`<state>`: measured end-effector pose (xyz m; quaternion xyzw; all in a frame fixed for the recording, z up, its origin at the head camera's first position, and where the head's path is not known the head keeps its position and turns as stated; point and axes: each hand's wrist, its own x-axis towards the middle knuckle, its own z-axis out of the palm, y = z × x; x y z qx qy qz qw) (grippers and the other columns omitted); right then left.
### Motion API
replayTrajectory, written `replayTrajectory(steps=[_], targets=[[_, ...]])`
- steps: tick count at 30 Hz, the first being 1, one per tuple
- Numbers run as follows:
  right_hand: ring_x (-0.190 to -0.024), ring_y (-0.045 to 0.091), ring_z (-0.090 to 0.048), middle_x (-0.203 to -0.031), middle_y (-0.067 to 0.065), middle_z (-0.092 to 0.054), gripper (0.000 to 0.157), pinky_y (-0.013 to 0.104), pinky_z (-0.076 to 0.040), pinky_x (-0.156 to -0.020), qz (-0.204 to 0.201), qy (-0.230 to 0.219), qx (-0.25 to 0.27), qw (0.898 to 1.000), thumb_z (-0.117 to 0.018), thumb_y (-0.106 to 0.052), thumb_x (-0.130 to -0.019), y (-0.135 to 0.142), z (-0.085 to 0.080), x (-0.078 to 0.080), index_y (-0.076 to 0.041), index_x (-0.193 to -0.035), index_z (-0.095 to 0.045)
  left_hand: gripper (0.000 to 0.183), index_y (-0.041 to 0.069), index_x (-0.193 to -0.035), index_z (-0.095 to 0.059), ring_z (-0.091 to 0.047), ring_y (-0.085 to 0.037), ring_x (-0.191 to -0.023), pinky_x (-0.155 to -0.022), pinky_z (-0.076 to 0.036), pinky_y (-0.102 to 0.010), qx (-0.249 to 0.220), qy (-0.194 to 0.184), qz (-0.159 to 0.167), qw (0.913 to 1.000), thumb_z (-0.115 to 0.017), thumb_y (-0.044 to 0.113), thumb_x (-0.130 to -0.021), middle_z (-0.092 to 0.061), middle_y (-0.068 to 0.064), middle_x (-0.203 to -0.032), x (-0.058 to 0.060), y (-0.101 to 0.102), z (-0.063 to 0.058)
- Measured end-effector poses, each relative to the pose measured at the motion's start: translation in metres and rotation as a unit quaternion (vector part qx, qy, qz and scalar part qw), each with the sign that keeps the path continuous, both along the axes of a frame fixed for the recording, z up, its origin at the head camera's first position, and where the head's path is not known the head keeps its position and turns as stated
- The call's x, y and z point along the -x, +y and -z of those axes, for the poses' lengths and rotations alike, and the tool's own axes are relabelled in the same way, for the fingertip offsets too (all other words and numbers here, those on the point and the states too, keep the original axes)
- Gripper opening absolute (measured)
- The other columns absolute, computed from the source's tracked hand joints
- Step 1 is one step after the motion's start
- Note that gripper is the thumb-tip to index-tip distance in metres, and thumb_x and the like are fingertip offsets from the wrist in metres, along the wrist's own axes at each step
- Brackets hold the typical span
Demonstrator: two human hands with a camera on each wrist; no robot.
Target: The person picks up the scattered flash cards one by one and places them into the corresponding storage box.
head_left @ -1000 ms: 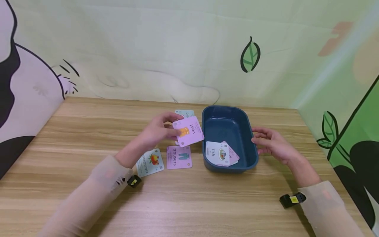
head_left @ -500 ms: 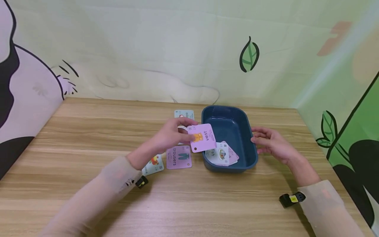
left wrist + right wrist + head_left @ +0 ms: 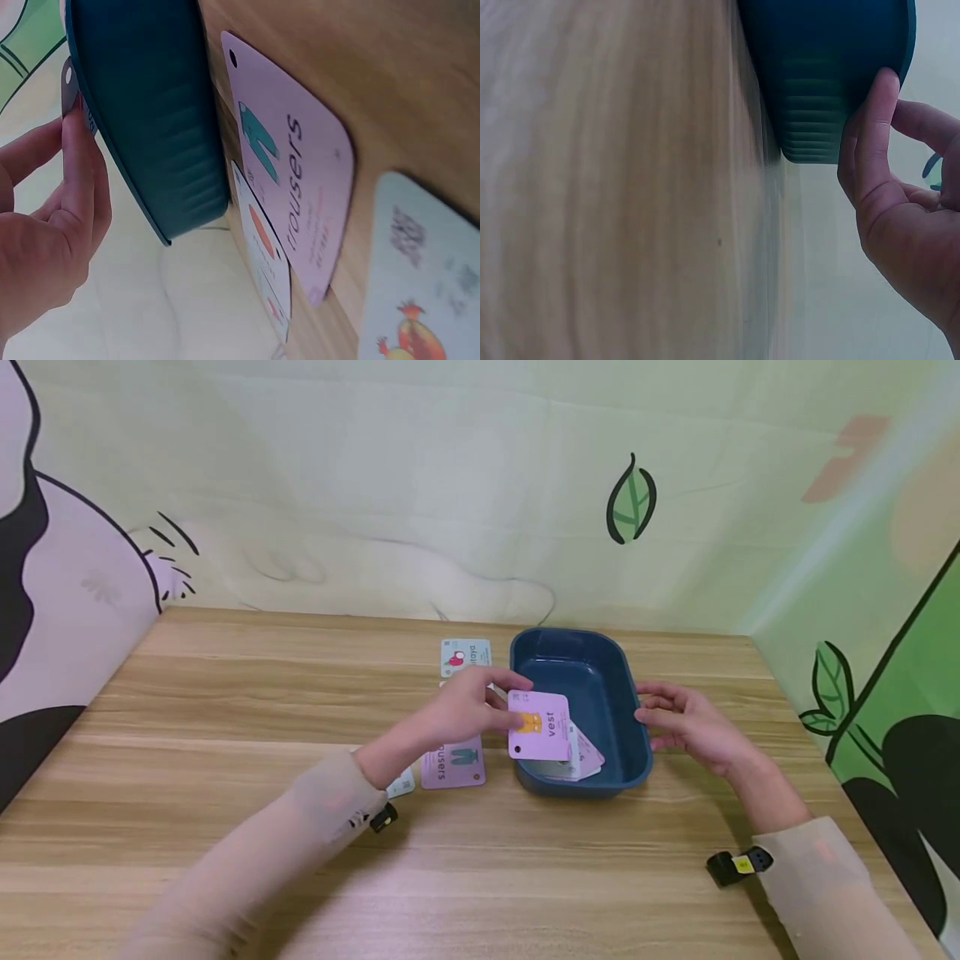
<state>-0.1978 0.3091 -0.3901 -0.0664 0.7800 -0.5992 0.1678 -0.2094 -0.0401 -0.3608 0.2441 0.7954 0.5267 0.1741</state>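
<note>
My left hand (image 3: 468, 703) pinches a purple flash card marked "vest" (image 3: 547, 745) between thumb and fingers. The card is over the left front part of a dark blue plastic box (image 3: 636, 714), above other cards. Inside the box, white and purple cards (image 3: 587, 762) lie partly covered by it. My right hand (image 3: 686, 727) touches the outer right wall of the box near its rim, fingers loosely bent; the right wrist view shows the fingertips (image 3: 886, 79) against that wall. Left of the box lies a "trousers" card (image 3: 289, 165), partly behind my left hand in the head view.
A pale blue card with a pomegranate (image 3: 420, 292) lies left of the trousers card, mostly under my left forearm in the head view. Behind the hand lies a pale blue card with a red fruit (image 3: 459, 656). A printed cloth (image 3: 337, 510) hangs behind the wooden table (image 3: 480, 860).
My left hand has carried the vest card rightward and slightly toward me, from beside the box to over its left front part. The right hand and the box stay where they were.
</note>
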Motion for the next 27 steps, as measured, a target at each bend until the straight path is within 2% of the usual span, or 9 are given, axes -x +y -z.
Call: replayTrajectory(steps=[8,17,19,23,25,27], targets=[[-0.093,0.016,-0.061,-0.115,0.015,-0.052,0.059,0.029,-0.059,-0.072,0.0,-0.001,-0.002,1.0,-0.06,-0.012,-0.104,0.0,0.0,0.0,0.011,-0.15,-0.032,0.045,0.004,-0.131,-0.068,-0.067,-0.017,-0.077,-0.063,-0.052,-0.026,0.051,0.055,0.003,0.9972,-0.081,0.007,-0.088,-0.069,-0.009,-0.111,0.002,0.012,-0.001],[-0.093,0.016,-0.06,-0.116,0.015,-0.052,0.06,0.029,-0.059,-0.072,0.002,0.0,-0.005,1.0,-0.06,-0.012,-0.104,0.0,0.0,0.0,0.011,-0.151,-0.032,0.045,0.003,-0.131,-0.068,-0.067,-0.015,-0.073,-0.061,-0.052,-0.026,0.091,0.077,0.023,0.9926,-0.081,0.009,-0.089,-0.069,-0.008,-0.116,0.005,0.019,-0.003],[-0.093,0.016,-0.06,-0.116,0.015,-0.052,0.06,0.029,-0.059,-0.072,0.002,0.0,-0.005,1.0,-0.06,-0.012,-0.104,0.0,0.0,0.0,0.011,-0.151,-0.032,0.046,0.003,-0.131,-0.068,-0.065,-0.015,-0.075,-0.064,-0.053,-0.025,0.108,0.099,0.03,0.9888,-0.082,0.011,-0.089,-0.068,-0.008,-0.119,0.006,0.02,-0.003],[-0.093,0.016,-0.06,-0.117,0.015,-0.051,0.06,0.029,-0.059,-0.072,0.002,0.0,-0.006,1.0,-0.06,-0.012,-0.104,0.0,0.0,0.0,0.011,-0.151,-0.032,0.048,0.005,-0.133,-0.067,-0.063,-0.016,-0.08,-0.072,-0.052,-0.024,0.154,0.151,0.038,0.9757,-0.082,0.014,-0.088,-0.065,-0.009,-0.122,0.005,0.02,-0.003],[-0.093,0.016,-0.06,-0.117,0.015,-0.051,0.06,0.029,-0.059,-0.072,0.003,-0.001,-0.005,1.0,-0.06,-0.011,-0.104,0.0,0.0,0.0,0.011,-0.151,-0.031,0.049,0.007,-0.135,-0.066,-0.062,-0.016,-0.082,-0.073,-0.052,-0.024,0.174,0.166,0.038,0.97,-0.082,0.016,-0.089,-0.064,-0.008,-0.123,0.005,0.02,-0.003],[-0.093,0.015,-0.061,-0.117,0.015,-0.051,0.06,0.029,-0.059,-0.072,0.003,-0.002,-0.004,1.0,-0.06,-0.011,-0.104,0.0,0.0,0.0,0.011,-0.151,-0.031,0.051,0.006,-0.137,-0.065,-0.062,-0.018,-0.085,-0.075,-0.053,-0.026,0.18,0.168,0.037,0.9686,-0.082,0.015,-0.089,-0.065,-0.009,-0.126,0.005,0.02,-0.002]])
